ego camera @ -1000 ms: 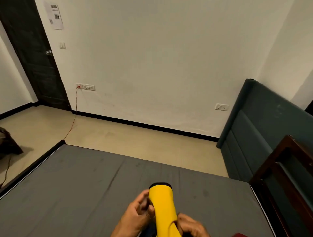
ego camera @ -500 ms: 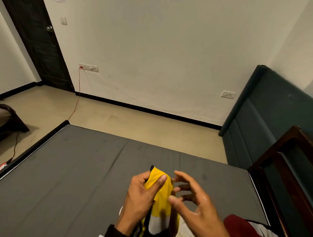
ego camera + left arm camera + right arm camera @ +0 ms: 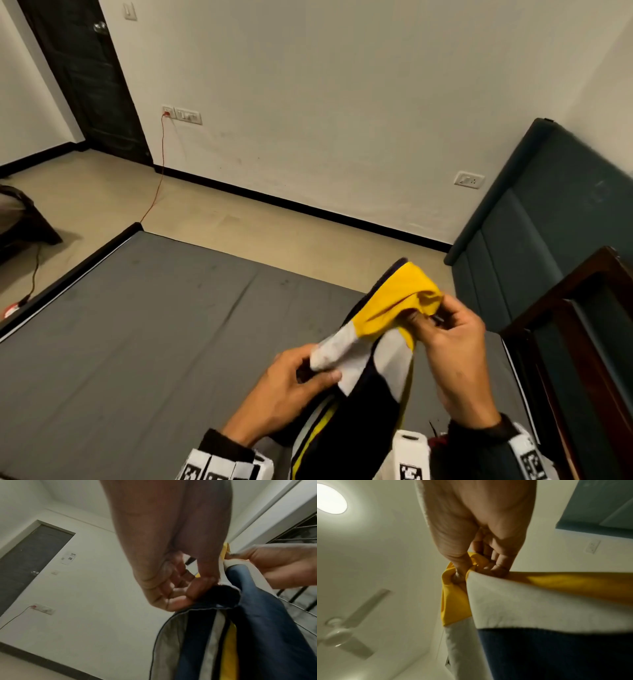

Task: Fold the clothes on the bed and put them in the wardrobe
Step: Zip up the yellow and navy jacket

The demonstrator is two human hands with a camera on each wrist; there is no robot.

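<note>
Both hands pinch garment point(image 3: 376, 329): right hand point(image 3: 455, 346) yellow end up-right, left hand point(image 3: 291, 387) white band lower-left.

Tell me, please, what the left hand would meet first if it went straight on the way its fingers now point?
Probably the right hand: the left hand points rightward along the garment both are holding. Depth is unclear, so it might pass just beneath.

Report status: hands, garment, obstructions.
Left hand pinches the white panel, right hand grips the yellow end. Garment held up over the bed, unfolded. Nothing in the way.
</note>
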